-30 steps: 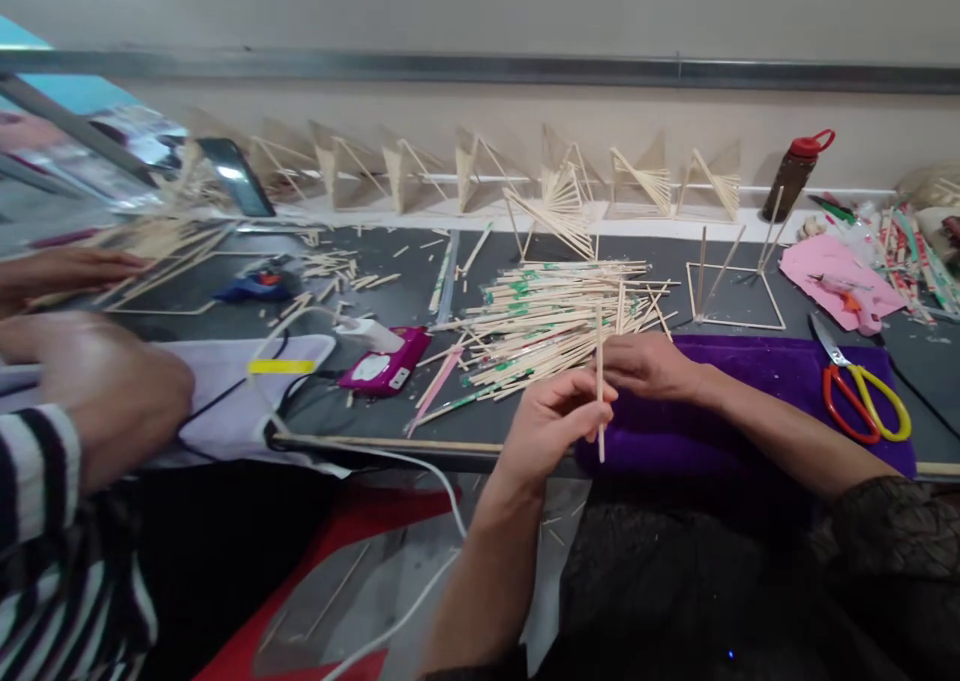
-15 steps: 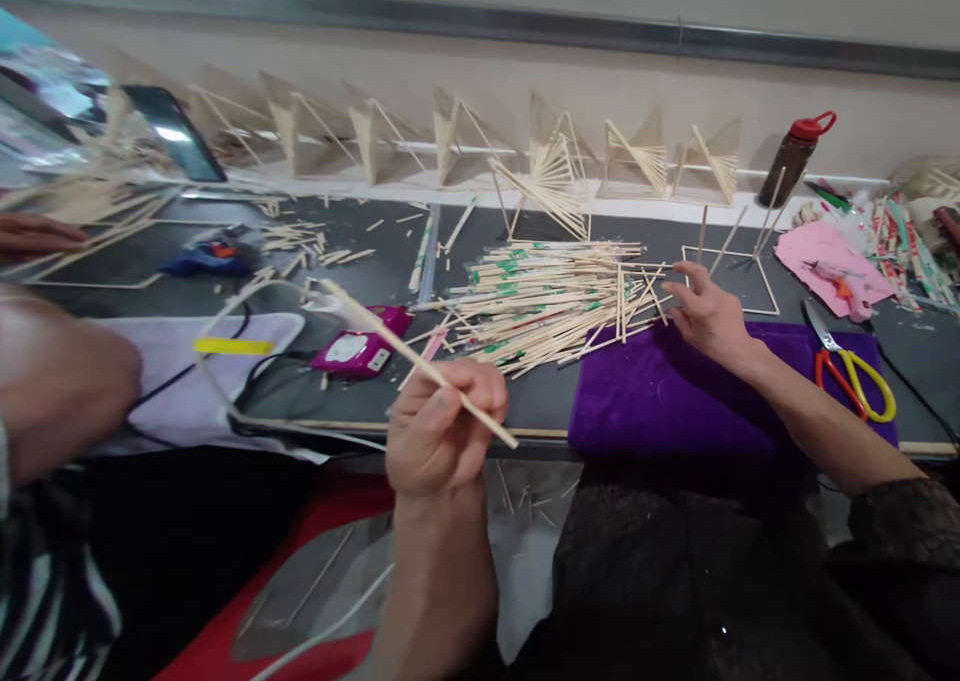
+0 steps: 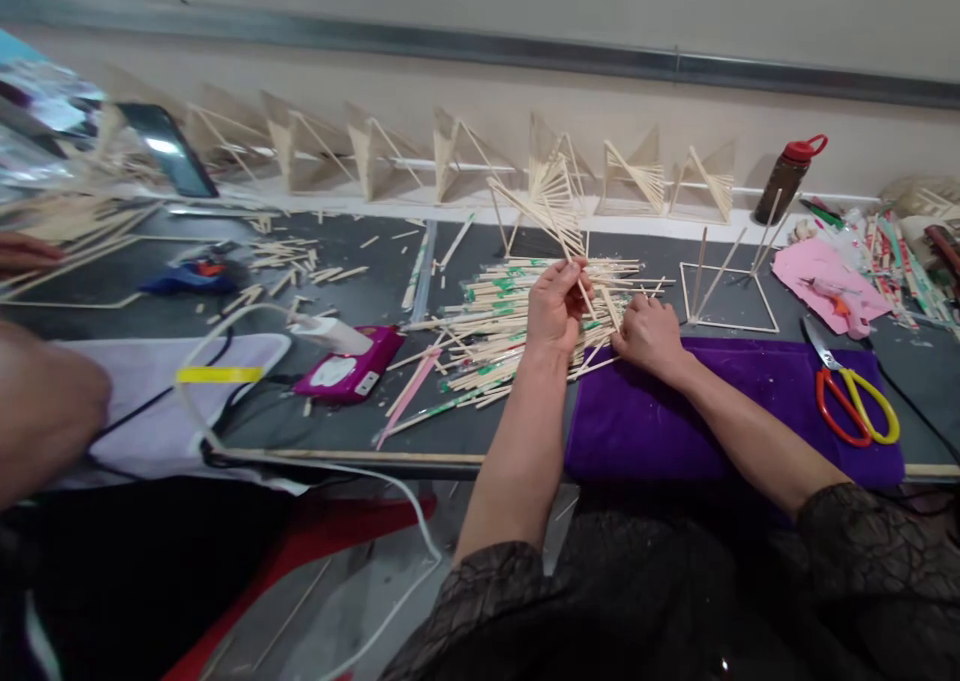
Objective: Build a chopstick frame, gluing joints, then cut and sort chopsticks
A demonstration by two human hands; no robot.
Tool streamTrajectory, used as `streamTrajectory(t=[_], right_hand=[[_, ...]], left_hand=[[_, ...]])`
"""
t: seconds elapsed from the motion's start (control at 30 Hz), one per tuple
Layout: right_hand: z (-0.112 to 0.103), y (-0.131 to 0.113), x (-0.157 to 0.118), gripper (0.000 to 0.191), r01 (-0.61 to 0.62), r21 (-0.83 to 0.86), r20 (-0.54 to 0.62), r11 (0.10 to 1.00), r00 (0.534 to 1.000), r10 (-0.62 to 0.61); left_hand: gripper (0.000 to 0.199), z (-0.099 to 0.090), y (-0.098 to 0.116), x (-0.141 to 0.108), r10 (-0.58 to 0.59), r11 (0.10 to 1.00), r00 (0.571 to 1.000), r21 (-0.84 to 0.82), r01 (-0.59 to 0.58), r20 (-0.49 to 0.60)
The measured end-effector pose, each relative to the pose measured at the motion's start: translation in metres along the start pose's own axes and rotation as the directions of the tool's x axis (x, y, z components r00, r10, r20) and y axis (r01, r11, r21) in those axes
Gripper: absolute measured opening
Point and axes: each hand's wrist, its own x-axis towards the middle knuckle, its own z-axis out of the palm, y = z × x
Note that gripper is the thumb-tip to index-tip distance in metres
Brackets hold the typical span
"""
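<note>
My left hand is closed around a wooden chopstick that slants up past its fingers. It hovers over a pile of chopsticks, several still in clear, green-printed wrappers. Close by, my right hand has its fingers curled on loose chopsticks at the pile's right end; its fingertips are partly hidden. Right of that hand is a square chopstick frame with several sticks standing up from it. A fan-shaped chopstick structure stands behind the pile.
A purple cloth lies at the table edge, with scissors on it. A glue gun rests on pink paper. Twisted stick structures line the wall beside a bottle. A magenta power box sits left, near a co-worker's arm.
My left hand has moved forward and right with the chopstick, from near the table edge to above the pile. My right hand has shifted slightly left, its spread fingers now curled onto chopsticks.
</note>
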Motion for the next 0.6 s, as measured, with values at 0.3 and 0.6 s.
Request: streamTrajectory(t=[0.3, 0.6], right_hand=[[0.007, 0.022, 0.006, 0.026, -0.040, 0.409, -0.192, 0.912, 0.973, 0.129], [0.001, 0.024, 0.007, 0.039, -0.088, 0.970, 0.058, 0.226, 0.989, 0.136]], left_hand=[[0.043, -0.009, -0.009, 0.003, -0.042, 0.995, 0.999, 0.093, 0.041, 0.017], [0.046, -0.007, -0.022, 0.005, -0.098, 0.985, 0.991, 0.154, 0.084, 0.091]])
